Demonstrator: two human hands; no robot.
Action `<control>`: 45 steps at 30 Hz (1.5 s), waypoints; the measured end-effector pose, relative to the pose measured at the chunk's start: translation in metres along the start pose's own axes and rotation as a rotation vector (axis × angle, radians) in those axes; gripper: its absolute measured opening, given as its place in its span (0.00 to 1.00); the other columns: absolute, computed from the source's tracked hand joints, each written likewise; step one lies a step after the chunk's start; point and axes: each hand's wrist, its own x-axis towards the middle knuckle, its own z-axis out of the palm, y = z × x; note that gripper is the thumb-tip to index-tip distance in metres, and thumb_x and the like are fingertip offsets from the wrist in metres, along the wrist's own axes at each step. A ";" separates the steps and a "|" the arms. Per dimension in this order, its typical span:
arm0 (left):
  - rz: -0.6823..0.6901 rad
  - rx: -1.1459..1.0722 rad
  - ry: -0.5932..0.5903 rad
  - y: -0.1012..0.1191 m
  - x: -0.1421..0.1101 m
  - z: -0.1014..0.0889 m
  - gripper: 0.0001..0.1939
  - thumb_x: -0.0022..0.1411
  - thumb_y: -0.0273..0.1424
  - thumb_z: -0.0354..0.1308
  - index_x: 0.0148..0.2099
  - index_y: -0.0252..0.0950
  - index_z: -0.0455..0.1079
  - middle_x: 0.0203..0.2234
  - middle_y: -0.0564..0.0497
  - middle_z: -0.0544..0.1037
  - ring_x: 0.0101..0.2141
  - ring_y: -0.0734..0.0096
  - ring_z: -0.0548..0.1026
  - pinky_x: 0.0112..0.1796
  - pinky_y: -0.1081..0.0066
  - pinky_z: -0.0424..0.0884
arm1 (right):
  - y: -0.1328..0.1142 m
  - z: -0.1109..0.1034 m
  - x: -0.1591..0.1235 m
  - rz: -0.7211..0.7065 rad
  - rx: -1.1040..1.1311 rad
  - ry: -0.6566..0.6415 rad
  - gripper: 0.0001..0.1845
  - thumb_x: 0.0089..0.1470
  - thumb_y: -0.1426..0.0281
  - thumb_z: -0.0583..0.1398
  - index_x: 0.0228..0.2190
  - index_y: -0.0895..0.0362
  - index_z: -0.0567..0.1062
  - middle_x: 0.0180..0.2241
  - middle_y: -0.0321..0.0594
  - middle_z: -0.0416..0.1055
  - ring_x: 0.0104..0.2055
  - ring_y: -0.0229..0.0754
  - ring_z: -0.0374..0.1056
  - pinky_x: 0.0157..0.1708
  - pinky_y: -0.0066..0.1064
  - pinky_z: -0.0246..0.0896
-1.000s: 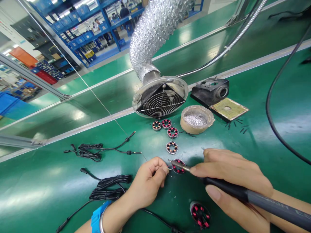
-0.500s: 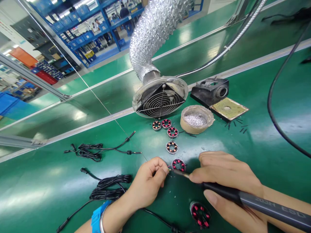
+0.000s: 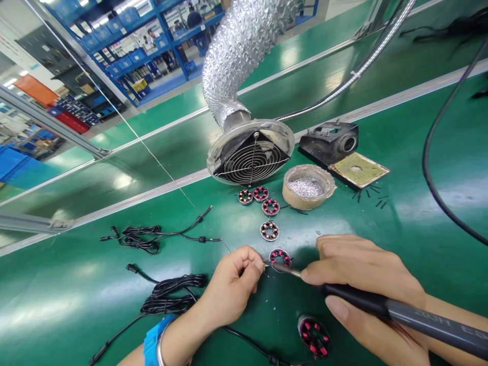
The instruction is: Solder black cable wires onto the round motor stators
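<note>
Green, glossy worktop [image 3: 362,218] spreads out before us. Near its middle, our left hand [image 3: 236,284] has thumb and forefinger pressed together, pinching thin coloured wire ends [image 3: 265,265] that poke out past the fingertips. A bright blue wristband [image 3: 154,340] and a silver bangle [image 3: 160,351] circle that wrist. Our right hand [image 3: 366,279] wraps thumb and fingers around a black-and-grey, pen-shaped soldering iron [image 3: 404,312], its slim metal tip pointing left at the wires; we cannot tell whether the two touch. Right behind the tip lies a flat ring-shaped coil with red windings [image 3: 280,253], partly covered by the iron's metal shaft. Beyond it we see a ring with copper-coloured windings [image 3: 269,224], then three more small wound rings [image 3: 270,202] grouped closely together. Another red-wound ring [image 3: 314,338] sits tilted near the bottom edge, below the iron. To our left rest two coiled bundles of black cable [image 3: 173,295], one farther off than the other. Ahead stand a beige round bowl of silvery scraps [image 3: 292,201], a black metal stand [image 3: 330,142] with a yellowish square sponge [image 3: 358,170], and a round black-grilled extractor hood [image 3: 251,162] on a crinkled silver foil duct [image 3: 244,56].
</note>
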 end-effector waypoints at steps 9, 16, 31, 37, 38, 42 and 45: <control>-0.012 -0.012 -0.003 -0.001 0.000 0.000 0.21 0.60 0.50 0.54 0.29 0.37 0.61 0.16 0.59 0.62 0.19 0.78 0.56 0.22 0.75 0.50 | 0.000 0.000 0.001 -0.027 -0.044 0.092 0.17 0.51 0.76 0.54 0.44 0.56 0.71 0.21 0.33 0.64 0.19 0.38 0.61 0.20 0.32 0.54; 0.048 0.001 -0.025 0.000 -0.001 -0.001 0.22 0.64 0.51 0.51 0.29 0.37 0.60 0.17 0.59 0.62 0.21 0.76 0.57 0.25 0.74 0.53 | 0.009 0.016 0.003 -0.037 -0.145 0.163 0.20 0.56 0.83 0.54 0.48 0.54 0.70 0.25 0.31 0.72 0.20 0.33 0.67 0.21 0.24 0.63; 0.164 0.229 -0.130 0.007 -0.008 -0.011 0.13 0.71 0.39 0.44 0.37 0.37 0.61 0.28 0.54 0.70 0.30 0.72 0.66 0.34 0.72 0.60 | 0.011 0.039 -0.002 -0.042 -0.195 0.043 0.14 0.59 0.82 0.54 0.44 0.56 0.69 0.25 0.30 0.70 0.22 0.32 0.65 0.24 0.23 0.61; 0.080 0.006 -0.151 -0.004 -0.005 -0.009 0.21 0.67 0.51 0.47 0.36 0.37 0.61 0.23 0.57 0.66 0.23 0.76 0.58 0.26 0.74 0.54 | 0.011 0.045 -0.008 -0.060 -0.273 0.011 0.13 0.62 0.79 0.52 0.46 0.56 0.69 0.24 0.30 0.67 0.21 0.33 0.63 0.24 0.25 0.60; 0.064 -0.013 -0.162 -0.004 -0.004 -0.008 0.23 0.65 0.53 0.48 0.35 0.37 0.61 0.22 0.57 0.66 0.23 0.76 0.56 0.25 0.74 0.53 | 0.012 0.046 -0.009 -0.062 -0.259 0.007 0.13 0.63 0.78 0.51 0.46 0.56 0.69 0.24 0.30 0.67 0.22 0.33 0.63 0.24 0.24 0.60; 0.014 -0.034 -0.213 -0.002 -0.003 -0.006 0.28 0.61 0.58 0.49 0.31 0.36 0.61 0.20 0.58 0.64 0.21 0.77 0.55 0.24 0.74 0.52 | 0.015 0.048 -0.011 -0.032 -0.203 -0.004 0.12 0.65 0.76 0.50 0.47 0.57 0.68 0.23 0.30 0.69 0.22 0.33 0.64 0.24 0.24 0.61; 0.016 -0.030 -0.179 -0.003 -0.003 -0.004 0.29 0.60 0.60 0.49 0.30 0.37 0.60 0.18 0.59 0.62 0.21 0.77 0.55 0.24 0.74 0.52 | 0.015 0.047 -0.010 -0.023 -0.232 0.014 0.12 0.63 0.78 0.52 0.46 0.56 0.68 0.26 0.31 0.71 0.23 0.33 0.66 0.25 0.24 0.62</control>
